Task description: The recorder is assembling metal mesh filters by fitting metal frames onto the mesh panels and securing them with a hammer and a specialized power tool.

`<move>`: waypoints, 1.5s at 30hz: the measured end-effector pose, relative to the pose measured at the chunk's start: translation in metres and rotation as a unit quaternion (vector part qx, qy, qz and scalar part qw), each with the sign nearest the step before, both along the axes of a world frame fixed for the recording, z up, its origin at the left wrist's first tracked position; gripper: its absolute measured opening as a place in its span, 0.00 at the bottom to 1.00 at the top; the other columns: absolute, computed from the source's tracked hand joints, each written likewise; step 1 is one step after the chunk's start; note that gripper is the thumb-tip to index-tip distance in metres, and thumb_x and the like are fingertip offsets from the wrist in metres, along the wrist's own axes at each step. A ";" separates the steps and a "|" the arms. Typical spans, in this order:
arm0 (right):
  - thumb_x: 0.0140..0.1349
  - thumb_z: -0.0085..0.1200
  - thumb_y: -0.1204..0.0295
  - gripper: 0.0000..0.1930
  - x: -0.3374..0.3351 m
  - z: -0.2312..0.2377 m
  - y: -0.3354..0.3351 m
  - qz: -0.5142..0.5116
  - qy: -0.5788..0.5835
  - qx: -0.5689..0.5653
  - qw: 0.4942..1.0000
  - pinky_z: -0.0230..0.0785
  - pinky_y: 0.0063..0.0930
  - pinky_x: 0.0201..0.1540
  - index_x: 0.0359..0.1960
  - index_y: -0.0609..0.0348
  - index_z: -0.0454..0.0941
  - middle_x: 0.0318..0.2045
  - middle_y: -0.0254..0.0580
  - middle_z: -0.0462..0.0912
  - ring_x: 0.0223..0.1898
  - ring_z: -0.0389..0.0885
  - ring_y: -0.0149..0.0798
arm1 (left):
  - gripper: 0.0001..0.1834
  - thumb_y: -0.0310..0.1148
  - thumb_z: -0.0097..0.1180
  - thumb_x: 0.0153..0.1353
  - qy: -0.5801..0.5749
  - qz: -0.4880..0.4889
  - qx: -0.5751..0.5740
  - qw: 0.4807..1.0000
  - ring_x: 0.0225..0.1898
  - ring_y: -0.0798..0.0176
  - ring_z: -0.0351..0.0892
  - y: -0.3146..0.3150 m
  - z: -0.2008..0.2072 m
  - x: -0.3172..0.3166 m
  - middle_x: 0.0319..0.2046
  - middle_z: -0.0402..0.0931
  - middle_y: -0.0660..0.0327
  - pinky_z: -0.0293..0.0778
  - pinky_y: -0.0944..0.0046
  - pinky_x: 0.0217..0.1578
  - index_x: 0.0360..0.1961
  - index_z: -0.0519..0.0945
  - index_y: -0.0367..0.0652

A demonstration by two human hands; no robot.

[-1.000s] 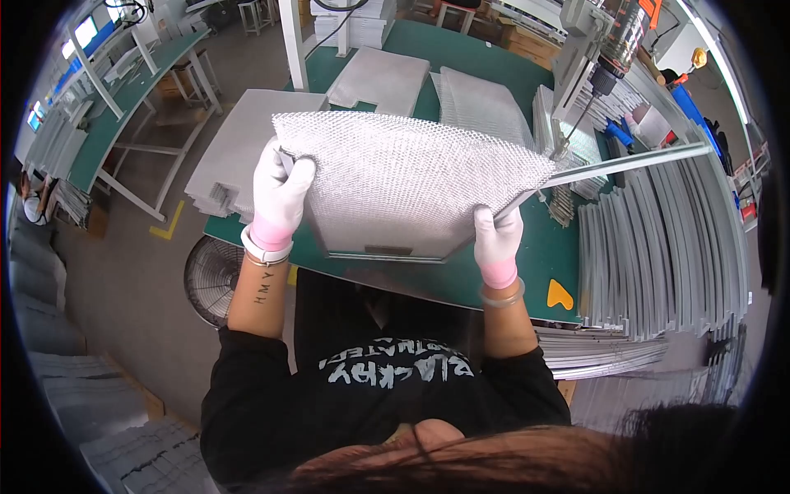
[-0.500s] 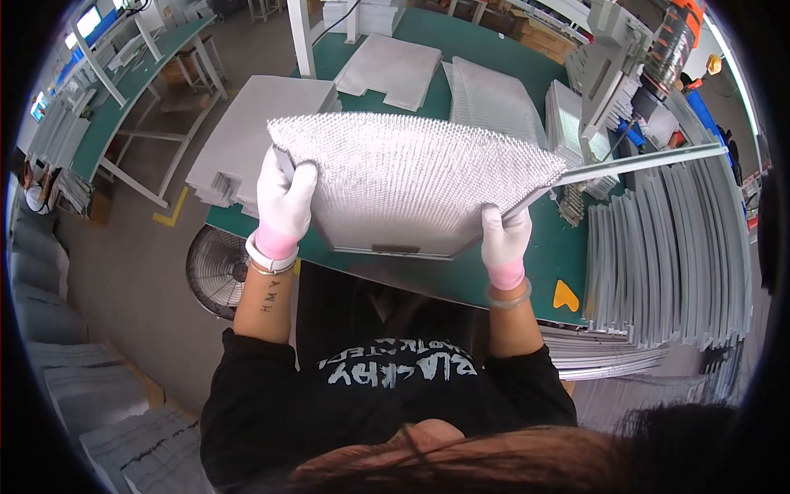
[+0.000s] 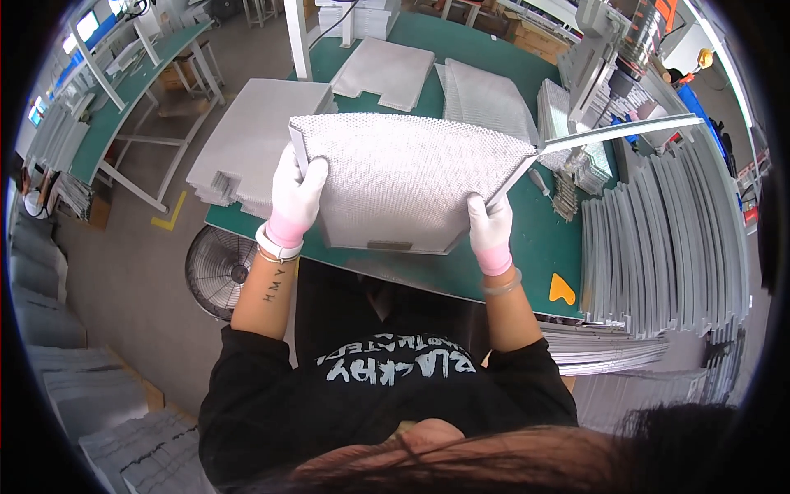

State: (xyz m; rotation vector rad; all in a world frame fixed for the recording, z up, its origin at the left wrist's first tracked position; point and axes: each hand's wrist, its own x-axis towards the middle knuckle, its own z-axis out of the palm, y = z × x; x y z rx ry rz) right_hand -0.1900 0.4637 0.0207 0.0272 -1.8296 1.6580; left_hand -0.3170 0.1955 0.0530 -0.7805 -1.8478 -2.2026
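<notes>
A silver metal mesh panel (image 3: 420, 177) with metal frame strips along its sides is held up, tilted, above the near part of the green table. My gloved left hand (image 3: 298, 193) grips its left edge, thumb on the face toward me. On the opposite edge, my gloved right hand (image 3: 490, 222) is closed round the frame strip. From the panel's upper right corner a long metal channel strip (image 3: 621, 132) juts out to the right, unfolded from the edge. A dark slot-like patch (image 3: 389, 245) shows on the lower frame rail. The fingers behind the panel are hidden.
Flat mesh sheets lie stacked left (image 3: 259, 123) and farther back (image 3: 385, 72) on the green table (image 3: 527, 272). Many grey frame strips (image 3: 658, 247) stand at right. A drill-like tool (image 3: 646, 41) hangs on a stand. A yellow scraper piece (image 3: 562, 289) and a floor fan (image 3: 220, 272) are nearby.
The panel's upper corners have drawn closer together. My left hand has moved slightly right and my right hand left, both still gripping. The jutting strip has shifted left and up.
</notes>
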 end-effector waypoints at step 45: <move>0.50 0.61 0.63 0.15 0.136 0.011 0.001 0.296 0.280 0.177 0.896 0.79 0.35 0.26 0.20 0.63 0.73 0.27 0.53 0.82 0.26 0.84 0.47 | 0.17 0.21 0.52 0.50 0.280 -0.176 -0.541 0.773 0.39 0.49 0.76 -0.052 -0.066 0.012 0.30 0.76 0.55 0.72 0.52 0.43 0.44 0.78 0.40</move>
